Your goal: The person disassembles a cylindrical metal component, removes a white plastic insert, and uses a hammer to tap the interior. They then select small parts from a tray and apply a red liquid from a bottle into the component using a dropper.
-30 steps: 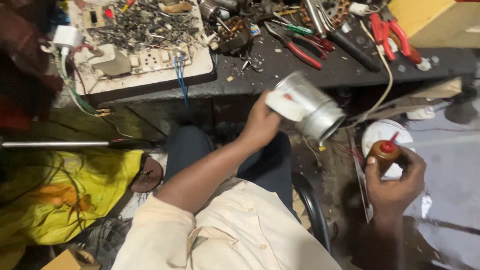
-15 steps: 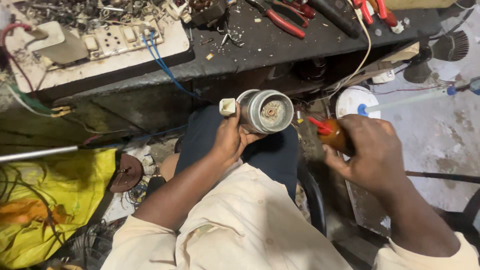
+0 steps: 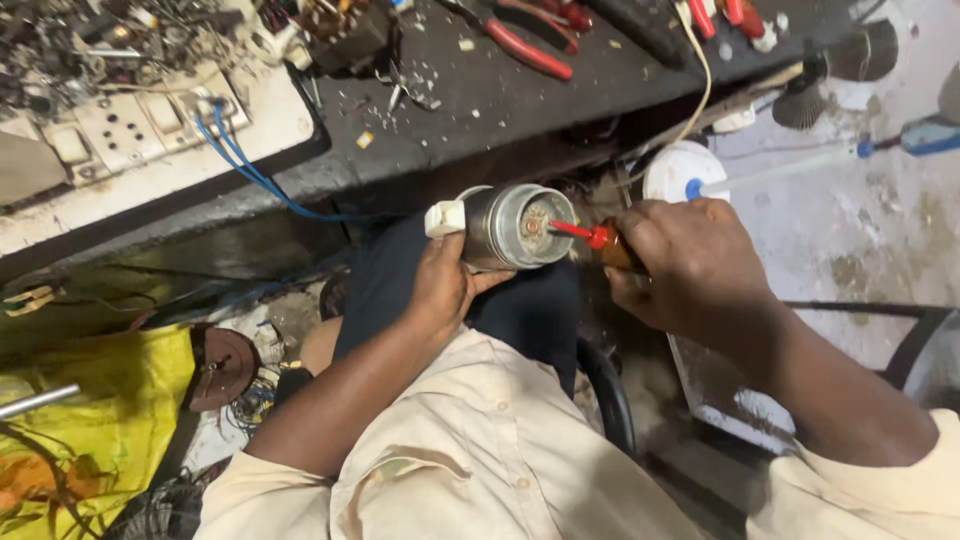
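Note:
My left hand (image 3: 445, 285) grips a round metal motor housing (image 3: 510, 228) from below, its open end facing up toward me, with a white plastic piece (image 3: 445, 217) on its left side. My right hand (image 3: 690, 265) holds a small amber oil bottle (image 3: 612, 247) with a red cap. The bottle's thin red nozzle (image 3: 572, 231) points left into the middle of the housing's open end, touching or nearly touching the centre. Both hands are over my lap, just in front of the dark workbench (image 3: 470, 110).
On the bench lie red-handled pliers (image 3: 525, 45), a white switch board (image 3: 150, 125) with blue wires (image 3: 250, 170), and metal scraps. A white round lid (image 3: 680, 170) sits on the floor at right. Yellow cloth (image 3: 90, 430) lies at left.
My left hand brought the housing down and turned its open end toward me. My right hand moved in from the right, and the bottle's nozzle now reaches the housing's centre.

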